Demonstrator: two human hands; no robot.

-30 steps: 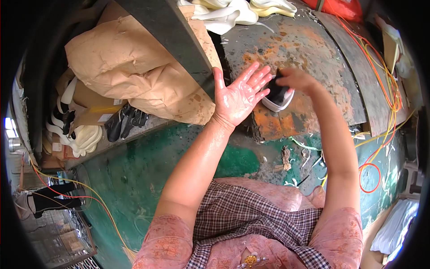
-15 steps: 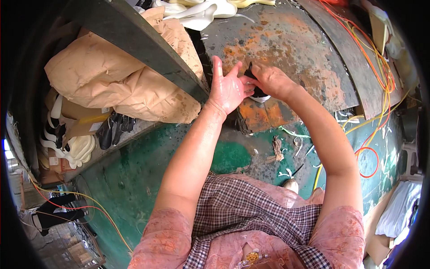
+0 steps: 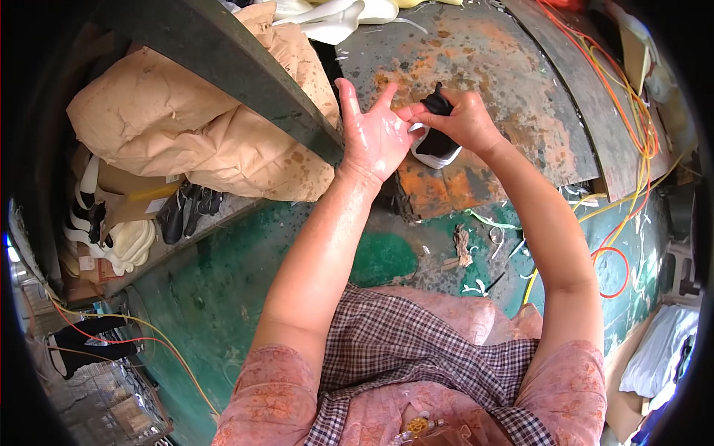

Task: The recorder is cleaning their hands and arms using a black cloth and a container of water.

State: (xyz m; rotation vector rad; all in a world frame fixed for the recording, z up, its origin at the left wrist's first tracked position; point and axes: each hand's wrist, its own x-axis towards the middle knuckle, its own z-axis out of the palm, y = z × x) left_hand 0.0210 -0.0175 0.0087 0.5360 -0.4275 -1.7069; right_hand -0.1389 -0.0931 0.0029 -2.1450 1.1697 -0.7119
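Note:
My left hand (image 3: 374,137) is turned palm up, wet and shiny, its thumb and fingers spread. Some of its fingertips reach to my right hand (image 3: 468,123), whose fingers are pinched on a small soft-looking black piece (image 3: 436,102). Whether that piece sits around a left fingertip I cannot tell. Just below the hands, a black shoe with a white sole edge (image 3: 437,151) rests on the worn bench top; the left fingers partly cover it, and its far end is hidden.
Stained, rusty bench top (image 3: 513,111) lies beyond the hands. Crumpled brown paper (image 3: 201,134) and a dark metal beam (image 3: 245,67) stand left. White soles (image 3: 338,18) lie at the back. Orange and yellow hoses (image 3: 636,149) hang right. Scraps litter the green floor (image 3: 387,260).
My right hand has turned and lifted slightly, so more of the black piece and the shoe shows. The left hand has shifted a little left, still spread.

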